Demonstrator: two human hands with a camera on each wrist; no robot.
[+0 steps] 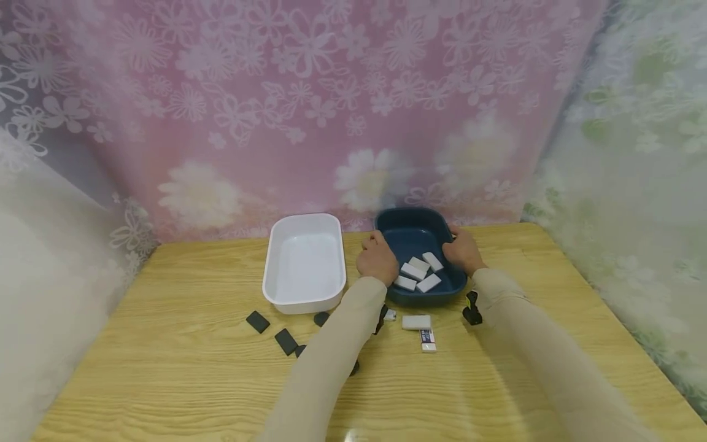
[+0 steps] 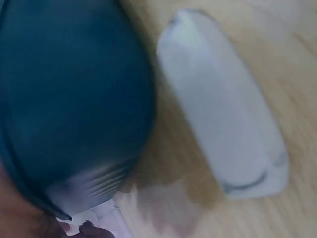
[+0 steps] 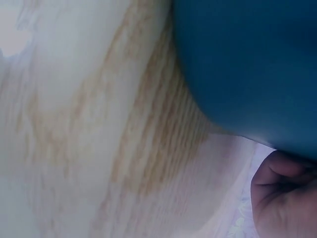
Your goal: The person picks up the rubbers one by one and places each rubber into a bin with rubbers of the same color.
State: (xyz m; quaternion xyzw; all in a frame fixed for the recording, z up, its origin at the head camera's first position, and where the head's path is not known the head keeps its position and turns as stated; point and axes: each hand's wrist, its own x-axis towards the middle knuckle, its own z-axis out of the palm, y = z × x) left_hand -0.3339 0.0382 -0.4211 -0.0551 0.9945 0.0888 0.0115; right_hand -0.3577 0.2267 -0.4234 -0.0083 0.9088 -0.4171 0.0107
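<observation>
Both hands hold a dark blue basin (image 1: 411, 239) by its two sides, near the back of the table. My left hand (image 1: 378, 259) grips the left rim and my right hand (image 1: 464, 250) the right rim, thumb at the edge. Several white eraser-like blocks (image 1: 428, 283) lie in the near part of the basin. The left wrist view has the basin's wall (image 2: 74, 89) with a white block (image 2: 223, 109) beside it on the table. In the right wrist view, curled fingers (image 3: 280, 171) of the right hand meet the basin's underside (image 3: 247, 64).
Left of the blue basin stands a white basin (image 1: 304, 264). Several small black pieces (image 1: 286, 342) lie before it, partly hidden by the left sleeve. In front of the blue basin are a white block (image 1: 417, 322) and a labelled eraser (image 1: 428, 340). A flowered curtain (image 1: 309, 123) hangs behind.
</observation>
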